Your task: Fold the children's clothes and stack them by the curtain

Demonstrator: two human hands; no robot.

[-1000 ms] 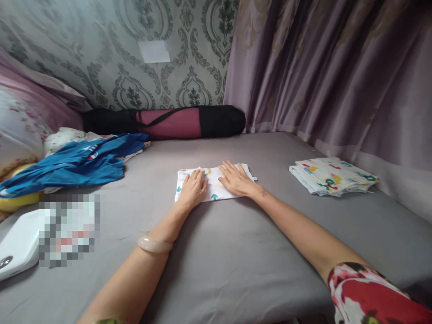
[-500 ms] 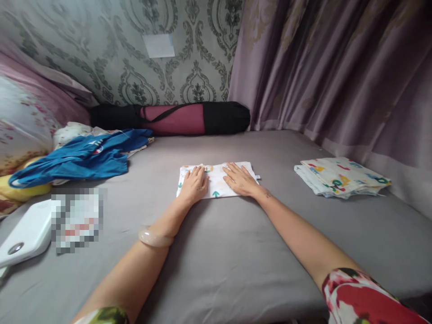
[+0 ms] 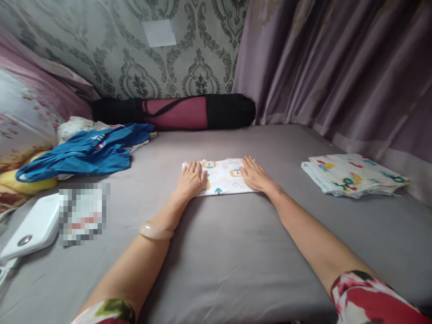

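A white cloth [image 3: 222,177] printed with yellow animals and green arrows lies folded into a flat rectangle on the grey sheet [image 3: 216,247]. My left hand [image 3: 192,179] rests flat on its left end, fingers stretched forward. On the right end lies my right hand [image 3: 254,174], also flat, covering that edge. Neither hand grips the cloth; both press on it from above. Between them the printed middle of the cloth is exposed.
Folded patterned cloths [image 3: 354,173] are stacked to the right. At left lie a blue garment [image 3: 81,153], a white device with a round button [image 3: 37,225] and a blurred packet [image 3: 84,213]. A long black and maroon bag [image 3: 182,112] lies along the wall.
My right hand has slid outward to the right end of the cloth, and my left hand slightly toward the left end. More of the print shows between them. The view has shifted a little.
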